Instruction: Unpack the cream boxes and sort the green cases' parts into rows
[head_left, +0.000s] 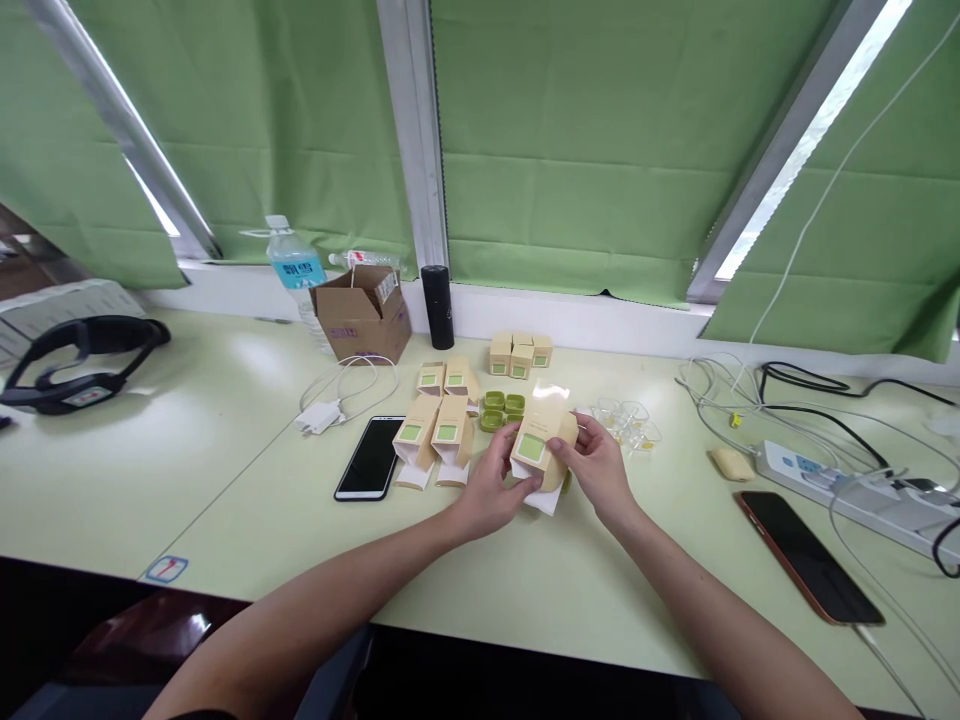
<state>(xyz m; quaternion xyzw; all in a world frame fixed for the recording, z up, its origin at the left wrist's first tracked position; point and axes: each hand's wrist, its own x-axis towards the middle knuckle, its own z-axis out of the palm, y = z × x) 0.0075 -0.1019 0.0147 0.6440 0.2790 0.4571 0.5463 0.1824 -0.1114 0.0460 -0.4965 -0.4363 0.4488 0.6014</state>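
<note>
Both hands hold one small tan paper box [541, 440] with a green-filled window above the table. My left hand [491, 490] grips its left side and lower edge, and my right hand [596, 462] pinches its right side. A white flap hangs from the box's near end. To the left stand several similar tan boxes [453, 430], the nearer ones with their flaps folded out. Just behind the held box are green square cups [493, 402], partly covered by the hands. Clear plastic pieces [634, 422] lie right of my right hand.
Small closed boxes [520, 354] stand farther back, near a black cylinder [437, 307], a cardboard carton [364, 315] and a water bottle [296, 265]. A phone [370, 458] and white charger [321, 417] lie left; another phone [810, 555], power strip [844, 490] and cables lie right.
</note>
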